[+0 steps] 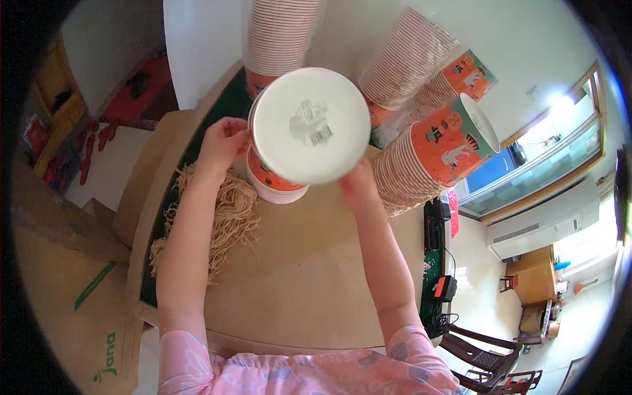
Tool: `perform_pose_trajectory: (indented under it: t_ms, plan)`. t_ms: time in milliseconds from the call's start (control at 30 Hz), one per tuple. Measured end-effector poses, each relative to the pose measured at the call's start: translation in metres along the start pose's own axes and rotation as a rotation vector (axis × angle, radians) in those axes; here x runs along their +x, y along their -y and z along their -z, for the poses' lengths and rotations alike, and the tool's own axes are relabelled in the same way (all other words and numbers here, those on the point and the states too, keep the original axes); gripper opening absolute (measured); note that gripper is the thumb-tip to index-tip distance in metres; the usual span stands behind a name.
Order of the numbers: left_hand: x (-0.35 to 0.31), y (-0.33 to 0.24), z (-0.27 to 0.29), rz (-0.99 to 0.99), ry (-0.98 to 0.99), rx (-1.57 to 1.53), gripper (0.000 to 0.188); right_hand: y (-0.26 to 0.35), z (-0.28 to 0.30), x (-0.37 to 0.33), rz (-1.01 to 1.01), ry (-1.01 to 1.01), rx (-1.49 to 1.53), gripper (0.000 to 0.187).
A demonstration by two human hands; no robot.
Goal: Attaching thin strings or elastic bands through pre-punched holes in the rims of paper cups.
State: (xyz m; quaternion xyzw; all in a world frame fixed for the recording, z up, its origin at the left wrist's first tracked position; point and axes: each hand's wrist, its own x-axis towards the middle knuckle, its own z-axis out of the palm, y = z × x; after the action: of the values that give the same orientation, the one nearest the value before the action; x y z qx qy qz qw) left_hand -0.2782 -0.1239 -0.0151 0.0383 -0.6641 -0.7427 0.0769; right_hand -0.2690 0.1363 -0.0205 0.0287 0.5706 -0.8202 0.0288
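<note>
A paper bucket (283,99) is raised above the table, its round white base with a printed label turned toward me. My left hand (226,146) pinches at its left edge with thumb and fingers together. At the lower right edge my right hand (359,185) grips it; this hand is slightly blurred and its fingertips are behind the base. Beneath, partly covered by the raised one, an orange paper bucket (280,181) with a white lower rim is on the table. A tangle of beige paper twine (237,214) lies beside my left forearm.
Tall nested stacks of orange buckets stand at the back: a wrapped stack (280,39), a leaning wrapped stack (408,59) and a nearer stack (421,158) at right. Cables and a black-orange device (446,288) lie along the table's right edge. A cardboard box (85,316) is at left.
</note>
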Motion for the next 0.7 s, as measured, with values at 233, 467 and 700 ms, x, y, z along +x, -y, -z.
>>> perform_pose_trajectory:
  t_ms: [233,467,700]
  plan:
    - [-0.078,-0.029,-0.013,-0.308,0.111,0.185,0.019,0.020,0.030,-0.082,0.262,0.178,-0.006,0.015]
    - [-0.169,0.053,0.014,-0.308,0.349,0.946,0.012,-0.007,0.063,-0.203,0.560,0.133,-0.595,0.019]
    - [-0.179,0.081,0.006,-0.233,0.572,1.237,0.018,-0.017,0.067,-0.248,0.679,-0.093,-0.919,0.023]
